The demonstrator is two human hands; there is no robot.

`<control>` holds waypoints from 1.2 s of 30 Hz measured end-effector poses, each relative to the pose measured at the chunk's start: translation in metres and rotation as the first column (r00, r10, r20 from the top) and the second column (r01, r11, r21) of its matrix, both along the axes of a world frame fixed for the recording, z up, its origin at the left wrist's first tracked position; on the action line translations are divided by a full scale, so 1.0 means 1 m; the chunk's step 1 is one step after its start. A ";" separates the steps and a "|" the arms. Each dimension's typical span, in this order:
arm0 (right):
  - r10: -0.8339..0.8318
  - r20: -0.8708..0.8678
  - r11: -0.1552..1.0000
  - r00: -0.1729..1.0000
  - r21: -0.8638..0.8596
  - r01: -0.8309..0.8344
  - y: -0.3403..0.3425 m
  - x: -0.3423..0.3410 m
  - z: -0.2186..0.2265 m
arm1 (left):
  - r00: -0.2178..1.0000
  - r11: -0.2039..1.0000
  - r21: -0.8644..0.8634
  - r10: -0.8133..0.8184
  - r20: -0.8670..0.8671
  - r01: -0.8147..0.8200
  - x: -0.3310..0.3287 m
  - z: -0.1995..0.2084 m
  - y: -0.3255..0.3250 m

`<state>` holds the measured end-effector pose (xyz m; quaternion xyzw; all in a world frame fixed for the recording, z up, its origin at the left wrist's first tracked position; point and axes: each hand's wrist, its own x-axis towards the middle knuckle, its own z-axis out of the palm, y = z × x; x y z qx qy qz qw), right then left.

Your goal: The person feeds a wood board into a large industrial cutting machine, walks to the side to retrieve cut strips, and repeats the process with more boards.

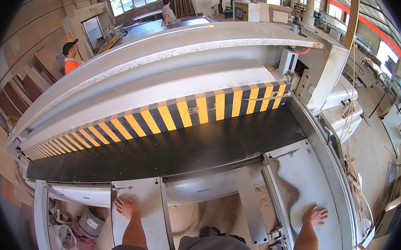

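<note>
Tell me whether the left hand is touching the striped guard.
Apart: the head view shows the black bed lying between the left hand and the striped guard.

Your narrow pale-grey table (148,196), dark-scuffed, lies flat, near left; your wider pale-grey table (315,182), brown-stained, lies flat, near right.

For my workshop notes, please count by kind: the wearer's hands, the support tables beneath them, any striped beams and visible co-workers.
Wearer's hands: 2
Support tables: 2
Yellow-and-black striped beam: 1
Co-workers: 2
Total: 7
</note>
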<state>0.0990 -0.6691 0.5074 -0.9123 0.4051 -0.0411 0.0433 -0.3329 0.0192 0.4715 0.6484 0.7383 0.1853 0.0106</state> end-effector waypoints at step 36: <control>0.004 -0.026 1.000 1.000 -0.015 -0.004 -0.003 0.000 0.011 | 1.000 1.000 0.025 -0.011 0.002 0.011 0.006 0.021 -0.006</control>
